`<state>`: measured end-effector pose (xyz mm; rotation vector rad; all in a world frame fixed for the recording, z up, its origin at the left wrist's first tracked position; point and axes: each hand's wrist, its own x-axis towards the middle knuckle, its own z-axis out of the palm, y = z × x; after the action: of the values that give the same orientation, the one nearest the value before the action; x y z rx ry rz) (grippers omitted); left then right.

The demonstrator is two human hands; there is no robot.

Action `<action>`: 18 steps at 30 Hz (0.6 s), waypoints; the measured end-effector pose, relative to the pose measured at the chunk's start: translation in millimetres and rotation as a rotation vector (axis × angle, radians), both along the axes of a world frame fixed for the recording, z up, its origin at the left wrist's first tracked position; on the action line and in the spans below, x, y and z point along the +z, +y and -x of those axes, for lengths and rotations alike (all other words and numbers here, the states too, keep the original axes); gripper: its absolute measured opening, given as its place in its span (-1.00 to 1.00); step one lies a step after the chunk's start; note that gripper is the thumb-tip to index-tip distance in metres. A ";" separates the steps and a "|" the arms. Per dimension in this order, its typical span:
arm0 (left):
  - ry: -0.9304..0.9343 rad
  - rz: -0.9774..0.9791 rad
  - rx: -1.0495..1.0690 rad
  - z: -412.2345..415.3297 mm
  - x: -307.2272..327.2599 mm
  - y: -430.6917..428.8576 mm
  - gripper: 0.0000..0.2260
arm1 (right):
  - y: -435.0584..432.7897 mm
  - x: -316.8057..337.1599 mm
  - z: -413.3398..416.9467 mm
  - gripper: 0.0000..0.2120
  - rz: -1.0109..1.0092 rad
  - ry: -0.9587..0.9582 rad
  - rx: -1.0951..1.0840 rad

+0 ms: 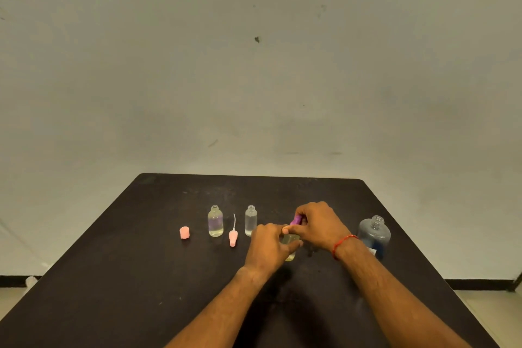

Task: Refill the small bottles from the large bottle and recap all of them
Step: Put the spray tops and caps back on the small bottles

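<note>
My left hand (268,246) grips a small clear bottle (291,246) standing on the black table (141,277); the fingers hide most of it. My right hand (316,223) pinches a purple spray cap (296,219) right above that bottle's neck. Two other small clear bottles (215,222) (250,220) stand uncapped to the left, both holding pale liquid. A pink spray cap with its dip tube (232,236) lies between them. A pink overcap (184,233) sits further left. The large clear bottle (374,234) stands uncapped at the right, behind my right wrist.
The table's far edge (254,176) runs close to a pale wall. A red thread band circles my right wrist (343,244). Floor and a dark skirting strip show at both lower sides of the table.
</note>
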<state>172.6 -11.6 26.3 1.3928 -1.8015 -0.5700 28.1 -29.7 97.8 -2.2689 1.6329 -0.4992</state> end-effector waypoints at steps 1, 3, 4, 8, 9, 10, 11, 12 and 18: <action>0.009 0.001 0.001 0.0 0.0 0.5 -0.90 | -0.6 -0.5 0.5 -0.78 -0.008 0.009 0.001; 0.022 0.004 -0.004 0.1 2.2 1.9 -0.91 | -1.7 -1.3 2.2 -0.76 -0.018 0.008 0.003; 0.039 0.008 -0.019 -0.2 3.7 2.3 -0.91 | -1.8 -2.1 3.2 -0.73 -0.014 -0.001 0.001; 0.125 0.041 -0.027 -2.9 8.4 -1.0 -0.93 | 1.8 -6.6 8.9 -0.48 0.012 -0.250 0.039; 0.130 0.052 -0.024 -2.9 9.6 -1.1 -0.90 | 3.1 -8.0 9.8 -0.47 -0.007 -0.364 0.067; 0.135 0.060 -0.031 -2.5 10.9 -0.8 -0.85 | 3.9 -10.1 10.5 -0.47 -0.023 -0.455 0.088; 0.133 0.059 -0.033 -2.2 11.5 -0.9 -0.82 | 4.3 -12.2 10.6 -0.49 -0.028 -0.516 0.093; 0.130 0.054 -0.036 -1.5 12.3 -0.4 -0.81 | 4.1 -14.3 10.4 -0.53 -0.019 -0.543 0.080; 0.099 0.051 -0.013 0.4 13.8 -0.4 -0.84 | 4.0 -23.9 4.0 -0.84 0.089 -0.613 -0.044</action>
<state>172.2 -12.0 40.1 1.2967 -1.7353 -0.5854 24.1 -25.7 74.0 -1.8644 1.3581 -1.1603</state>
